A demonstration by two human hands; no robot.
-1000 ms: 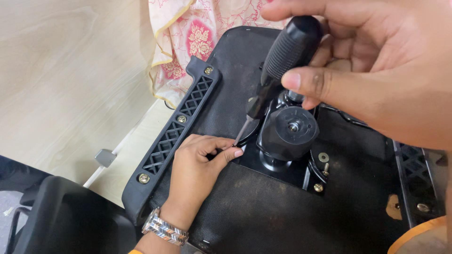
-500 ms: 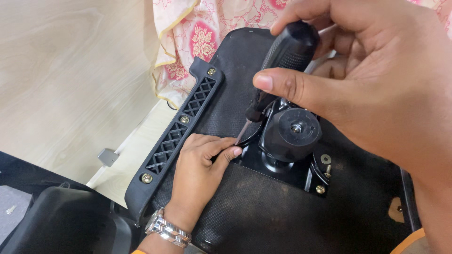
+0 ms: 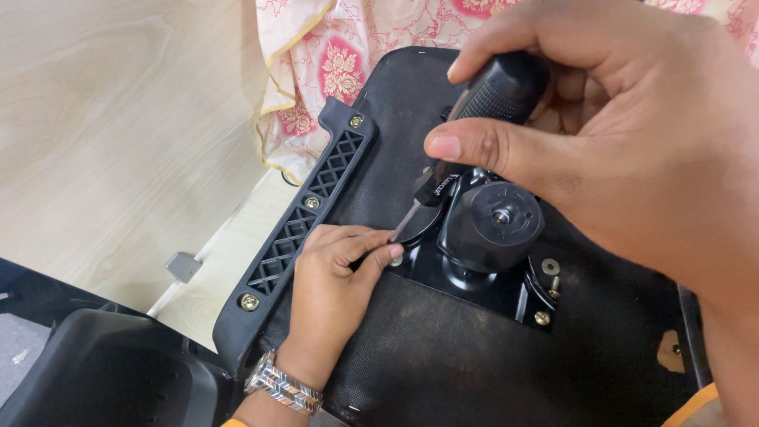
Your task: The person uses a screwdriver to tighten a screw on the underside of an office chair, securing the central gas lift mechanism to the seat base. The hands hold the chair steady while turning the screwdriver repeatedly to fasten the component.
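Landmark: black metal mounting plate (image 3: 474,277) bolted on the upturned chair seat underside (image 3: 443,364).

Far left of the plate: pale wood floor (image 3: 103,142), then a small grey bracket (image 3: 183,266), dark plastic chair part (image 3: 103,372) at the lower corner. Closer in, black lattice armrest bracket (image 3: 304,217) runs diagonally along the seat edge, brass screws in it. Above and left of the plate, pink floral cloth (image 3: 348,55).

Left hand (image 3: 336,289) lies on the seat just left of the plate, fingers curled, thumb and forefinger pinched together at the screw (image 3: 395,259) on the plate's left corner. Metal wristwatch (image 3: 283,387) on that wrist.

Screwdriver (image 3: 474,119): shaft tip comes down at that same screw, touching the left fingertips. Black round knob (image 3: 494,221) sits on the plate's middle.

Right hand (image 3: 624,134) is above the plate, closed around the screwdriver's black handle, thumb pressed along it. More screws and a washer (image 3: 550,266) on the plate's right side.
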